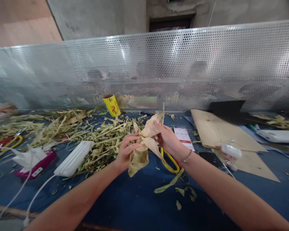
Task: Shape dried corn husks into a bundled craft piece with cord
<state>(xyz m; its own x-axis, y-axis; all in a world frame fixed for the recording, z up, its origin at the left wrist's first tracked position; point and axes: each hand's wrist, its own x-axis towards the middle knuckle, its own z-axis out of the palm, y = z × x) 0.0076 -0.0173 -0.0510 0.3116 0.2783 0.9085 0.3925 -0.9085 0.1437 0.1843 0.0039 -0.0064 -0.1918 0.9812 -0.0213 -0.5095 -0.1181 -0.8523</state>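
Observation:
A tan, papery dried leaf (152,127), folded and twisted at its middle, is held up over the blue table between both hands. My left hand (128,150) is closed around its left side, with a greenish part hanging below the fingers. On the upper right part, my right hand (170,138) pinches with thumb and fingers. Scissors with a yellow-lined handle (170,162) lie on the table just below my right hand, their blades hidden. Behind my left hand spreads a pile of dried green stems and leaves (106,138).
Behind the table runs a perforated metal screen (173,64). A yellow cardboard tube (112,106) leans there. To the left lie a white power strip (74,158) and a purple tissue pack (36,167); another person's hand (3,111) shows. Brown cardboard (214,130) and a phone (210,158) lie right.

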